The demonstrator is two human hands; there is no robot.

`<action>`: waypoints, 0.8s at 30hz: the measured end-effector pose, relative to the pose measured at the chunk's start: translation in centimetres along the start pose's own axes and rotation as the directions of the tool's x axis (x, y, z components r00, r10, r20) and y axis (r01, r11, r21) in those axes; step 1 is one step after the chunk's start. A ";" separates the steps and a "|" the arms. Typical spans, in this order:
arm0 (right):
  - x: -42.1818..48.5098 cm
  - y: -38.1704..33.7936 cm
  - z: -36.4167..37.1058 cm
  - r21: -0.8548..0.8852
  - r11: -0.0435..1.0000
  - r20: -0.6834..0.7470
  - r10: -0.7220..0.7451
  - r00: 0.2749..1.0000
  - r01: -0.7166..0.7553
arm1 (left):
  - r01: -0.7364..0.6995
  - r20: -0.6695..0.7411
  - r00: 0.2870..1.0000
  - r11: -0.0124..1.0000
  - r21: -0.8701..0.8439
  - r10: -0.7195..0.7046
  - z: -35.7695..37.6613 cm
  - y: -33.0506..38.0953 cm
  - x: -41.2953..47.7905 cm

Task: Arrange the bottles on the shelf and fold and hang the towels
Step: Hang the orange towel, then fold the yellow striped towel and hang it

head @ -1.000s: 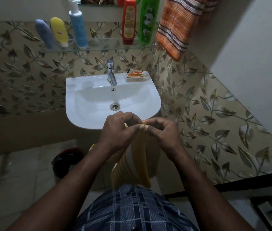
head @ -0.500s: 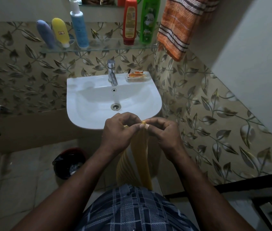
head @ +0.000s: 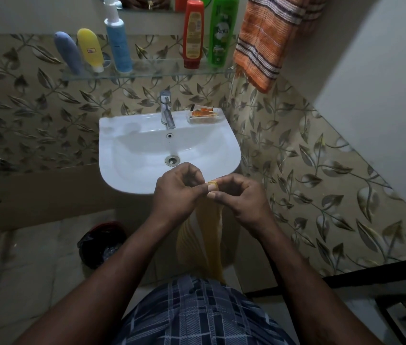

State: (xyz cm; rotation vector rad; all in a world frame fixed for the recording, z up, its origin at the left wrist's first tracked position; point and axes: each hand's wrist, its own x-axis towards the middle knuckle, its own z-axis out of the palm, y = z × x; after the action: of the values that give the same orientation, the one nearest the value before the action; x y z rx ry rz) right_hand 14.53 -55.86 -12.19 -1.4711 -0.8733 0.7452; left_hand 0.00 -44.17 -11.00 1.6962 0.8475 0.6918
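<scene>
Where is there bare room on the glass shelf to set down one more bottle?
The widest bare stretch of the glass shelf lies between the blue pump bottle and the red bottle. The left end is crowded by the grey tube and yellow tube; the right end by the green bottle, close to the orange towel.

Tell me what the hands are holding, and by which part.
The left hand and the right hand both pinch the yellow towel at its top edge, fingertips close together; the rest of it hangs straight down.
</scene>
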 end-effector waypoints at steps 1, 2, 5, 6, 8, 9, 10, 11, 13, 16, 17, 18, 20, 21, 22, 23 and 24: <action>0.2 0.2 0.1 -0.009 1.000 -0.022 0.000 1.000 0.000 | 0.012 0.009 1.000 1.000 -0.008 -0.012 0.0 0.1 0.0; 0.3 0.5 0.2 -0.015 1.000 -0.047 -0.002 0.999 0.001 | 0.019 0.018 1.000 1.000 -0.016 -0.018 0.1 0.2 0.1; 0.6 1.0 0.2 -0.051 0.999 -0.099 -0.011 0.995 0.005 | 0.000 0.039 0.999 1.000 -0.011 0.000 0.0 0.6 -0.1; 0.6 1.0 0.2 -0.081 0.997 -0.108 -0.021 0.994 0.013 | -0.012 0.044 0.999 1.000 -0.005 0.012 0.0 0.8 -0.2; 0.7 0.9 0.0 -0.140 0.990 -0.124 -0.050 0.991 0.033 | -0.047 0.067 0.997 0.999 0.028 0.045 0.0 1.0 -0.4; 0.8 0.7 -0.1 -0.152 0.987 -0.133 -0.063 0.989 0.042 | -0.069 0.097 0.993 0.996 0.063 0.063 0.0 1.0 -0.5; 0.9 0.6 -0.3 -0.151 0.987 -0.152 -0.069 0.986 0.046 | -0.090 0.140 0.987 0.990 0.109 0.074 0.0 0.9 -0.6; 1.0 0.4 -0.4 -0.138 0.989 -0.175 -0.071 0.982 0.047 | -0.106 0.185 0.980 0.981 0.163 0.075 0.0 0.6 -0.7; 1.4 0.2 -0.9 -0.101 0.994 -0.225 -0.060 0.972 0.038 | -0.118 0.258 0.965 0.957 0.264 0.048 0.1 -0.5 -0.7; 2.3 0.1 -1.8 -0.013 1.000 -0.271 -0.016 0.962 0.013 | -0.194 0.358 0.934 0.838 0.510 -0.001 0.2 -2.5 -0.3; 2.6 0.1 -2.2 0.024 1.000 -0.289 0.007 0.957 0.000 | -0.228 0.394 0.918 0.762 0.606 -0.039 0.3 -3.2 -0.2; 2.9 0.0 -2.5 0.058 0.998 -0.314 0.028 0.949 -0.010 | -0.253 0.425 0.901 0.683 0.685 -0.093 0.3 -3.9 -0.3; 3.5 -0.4 -3.3 0.132 0.991 -0.375 0.061 0.925 -0.011 | -0.293 0.458 0.867 0.540 0.789 -0.199 0.2 -5.2 -0.8; 3.8 -0.6 -3.8 0.161 0.987 -0.402 0.068 0.913 -0.002 | -0.310 0.460 0.859 0.483 0.819 -0.227 0.1 -5.9 -1.1; 4.1 -0.8 -4.2 0.171 0.985 -0.421 0.061 0.905 0.013 | -0.317 0.449 0.859 0.435 0.843 -0.244 -0.1 -6.5 -1.3; 4.4 -0.9 -4.7 0.169 0.985 -0.432 0.050 0.900 0.027 | -0.311 0.429 0.869 0.401 0.862 -0.247 -0.3 -7.2 -1.4; 4.7 -0.8 -5.1 0.167 0.985 -0.440 0.042 0.897 0.035 | -0.299 0.404 0.884 0.378 0.876 -0.237 -0.5 -7.7 -1.3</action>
State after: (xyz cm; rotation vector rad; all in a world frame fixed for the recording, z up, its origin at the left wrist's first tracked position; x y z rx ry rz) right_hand 21.18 -54.45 -10.73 -1.4096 -0.4446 0.4444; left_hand -2.63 -43.57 -18.32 2.7648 0.8898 -0.3773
